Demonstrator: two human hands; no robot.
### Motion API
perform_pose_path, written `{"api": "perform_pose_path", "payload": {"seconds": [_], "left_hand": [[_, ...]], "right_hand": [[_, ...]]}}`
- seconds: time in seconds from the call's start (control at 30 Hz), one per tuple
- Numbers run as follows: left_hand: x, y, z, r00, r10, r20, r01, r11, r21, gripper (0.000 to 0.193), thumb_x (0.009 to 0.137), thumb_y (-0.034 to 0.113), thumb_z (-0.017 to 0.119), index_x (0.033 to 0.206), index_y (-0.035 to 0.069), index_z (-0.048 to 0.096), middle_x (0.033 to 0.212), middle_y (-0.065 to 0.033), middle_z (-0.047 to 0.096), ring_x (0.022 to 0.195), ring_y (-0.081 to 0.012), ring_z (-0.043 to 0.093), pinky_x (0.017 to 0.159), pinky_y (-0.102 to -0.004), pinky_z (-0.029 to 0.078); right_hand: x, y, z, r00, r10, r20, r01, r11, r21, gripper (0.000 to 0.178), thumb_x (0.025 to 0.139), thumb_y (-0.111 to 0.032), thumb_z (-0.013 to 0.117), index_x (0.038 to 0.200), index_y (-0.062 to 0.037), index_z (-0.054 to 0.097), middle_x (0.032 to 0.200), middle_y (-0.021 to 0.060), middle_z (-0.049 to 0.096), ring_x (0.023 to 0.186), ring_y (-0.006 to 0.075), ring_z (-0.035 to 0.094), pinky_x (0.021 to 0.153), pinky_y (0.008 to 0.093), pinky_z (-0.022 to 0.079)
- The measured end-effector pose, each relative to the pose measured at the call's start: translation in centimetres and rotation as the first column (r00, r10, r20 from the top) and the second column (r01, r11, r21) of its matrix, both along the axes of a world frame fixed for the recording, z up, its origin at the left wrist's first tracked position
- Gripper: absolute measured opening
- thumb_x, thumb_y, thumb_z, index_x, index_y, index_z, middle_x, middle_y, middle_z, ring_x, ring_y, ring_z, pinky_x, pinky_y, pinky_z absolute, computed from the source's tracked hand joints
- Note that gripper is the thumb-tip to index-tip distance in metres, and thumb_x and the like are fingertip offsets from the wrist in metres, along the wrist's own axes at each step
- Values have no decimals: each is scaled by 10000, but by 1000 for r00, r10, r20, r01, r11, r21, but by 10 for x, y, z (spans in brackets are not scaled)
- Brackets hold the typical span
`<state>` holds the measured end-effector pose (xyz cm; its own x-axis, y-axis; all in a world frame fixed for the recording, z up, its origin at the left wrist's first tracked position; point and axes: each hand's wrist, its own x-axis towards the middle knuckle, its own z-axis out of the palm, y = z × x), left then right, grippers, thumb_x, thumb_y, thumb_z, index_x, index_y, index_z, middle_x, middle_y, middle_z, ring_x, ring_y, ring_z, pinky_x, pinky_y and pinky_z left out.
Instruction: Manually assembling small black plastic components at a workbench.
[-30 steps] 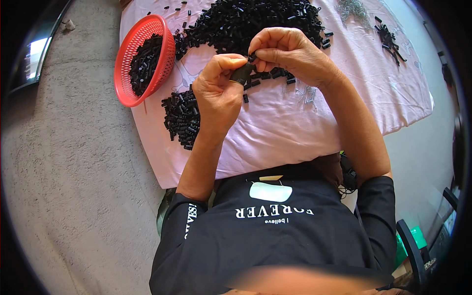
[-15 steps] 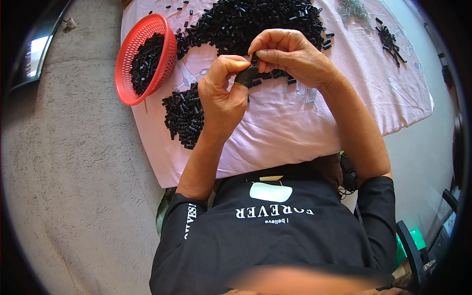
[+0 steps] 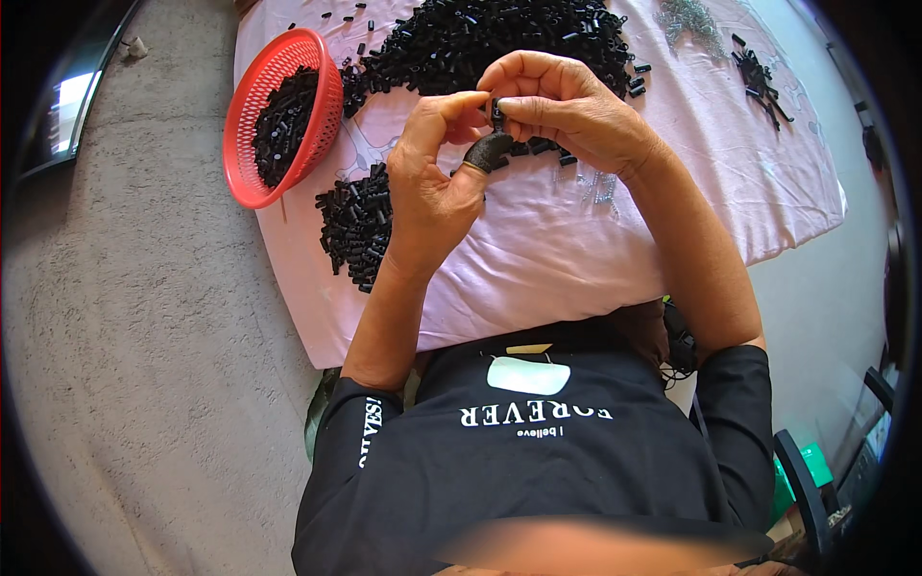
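Note:
Both hands meet over the pink cloth around one small black plastic tube, standing roughly upright. My right hand pinches it between thumb and forefinger. My left hand is curled at its other side, forefinger at the upper end and thumb by the lower end. A black cover wraps the left thumb, with a yellowish band at its base. The fingers partly hide the tube. Beyond the hands lies a large heap of similar black tubes; a smaller pile is left of my left wrist.
A red plastic basket holding black pieces tilts at the cloth's left edge. Thin clear or metallic pieces lie below my right hand, with another cluster at the far right. Longer black pieces lie nearby on the pink cloth.
My left thumb has dropped away from the forefinger, showing more of the black tube. The left forefinger and my right hand have shifted slightly farther from me.

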<state>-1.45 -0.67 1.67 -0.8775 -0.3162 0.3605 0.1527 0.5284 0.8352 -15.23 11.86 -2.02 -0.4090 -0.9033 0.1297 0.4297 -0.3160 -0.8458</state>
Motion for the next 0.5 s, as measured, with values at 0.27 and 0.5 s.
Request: {"api": "perform_pose_path", "payload": {"seconds": [0.27,0.5], "left_hand": [[-2,-7,5,994,-100,-31,94,981,-167,565,603,-114,534,1139,21,652,975,-91,604,849,-183,596,785,-280,498],[-4,-5,5,994,-98,-39,91,986,-140,491,623,-131,569,1083,15,657,974,-89,612,836,-177,611,780,-283,507]], "right_hand": [[-1,0,-2,997,32,-68,-37,997,-69,351,908,-149,673,1213,-21,555,986,56,670,794,56,589,707,198,488],[-2,0,-3,995,41,-95,-46,997,-54,345,904,-139,678,1206,-22,559,973,60,672,795,57,594,686,195,483]]}}
